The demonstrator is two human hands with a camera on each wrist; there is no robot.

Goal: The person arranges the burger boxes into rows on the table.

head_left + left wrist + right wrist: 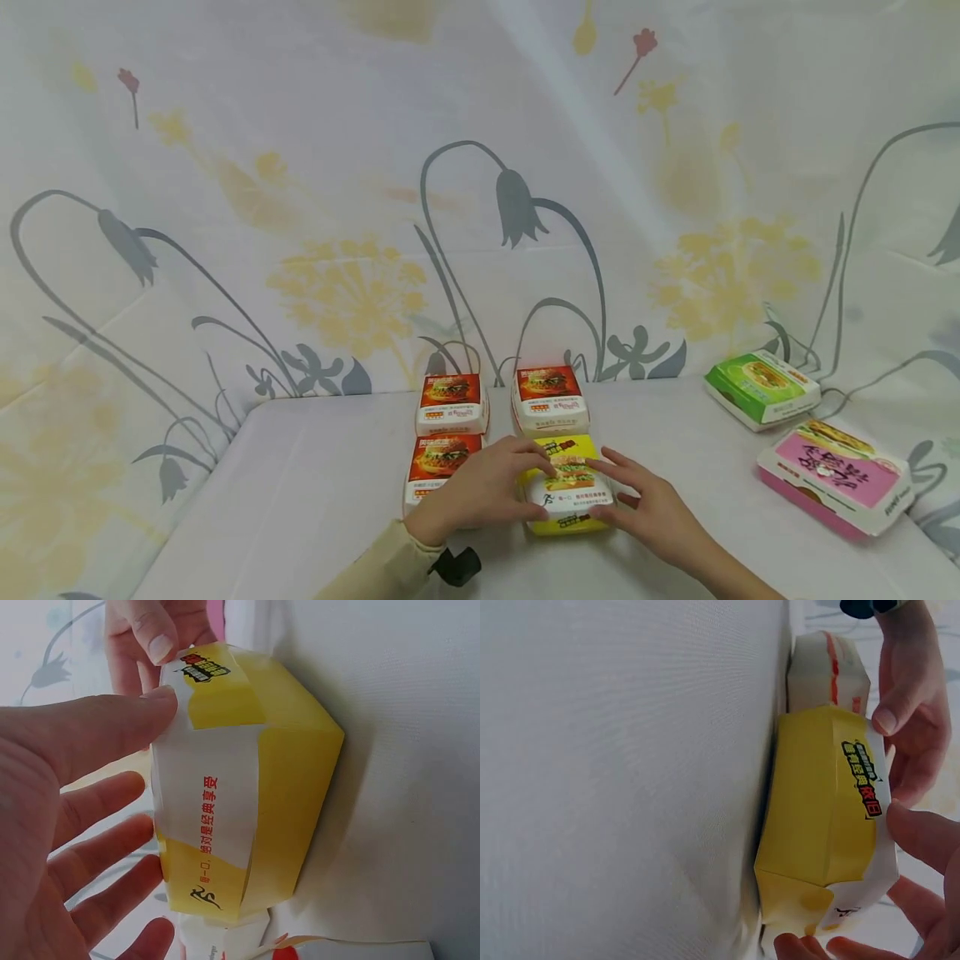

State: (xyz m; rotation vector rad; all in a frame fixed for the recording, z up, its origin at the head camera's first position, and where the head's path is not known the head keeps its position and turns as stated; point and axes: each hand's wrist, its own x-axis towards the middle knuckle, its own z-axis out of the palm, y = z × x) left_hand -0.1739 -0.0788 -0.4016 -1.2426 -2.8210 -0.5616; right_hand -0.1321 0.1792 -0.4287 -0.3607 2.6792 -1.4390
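A yellow-and-white burger box (566,492) stands lid up on the table at the front, between both hands. My left hand (491,483) lies over its left side, thumb at the front edge of the lid. In the left wrist view that hand's fingers (112,840) are spread loosely along the top of the box. My right hand (660,508) is at the right side, with an index finger reaching across the lid. The right wrist view shows the right thumb (922,832) against the lid's edge and fingertips (799,946) beside the box's end.
Behind the yellow box stands a red-and-white burger box (551,400). To the left are two more like it, a rear one (452,404) and a front one (431,467) partly behind my left hand. A green box (763,387) and a pink box (836,475) lie at the right.
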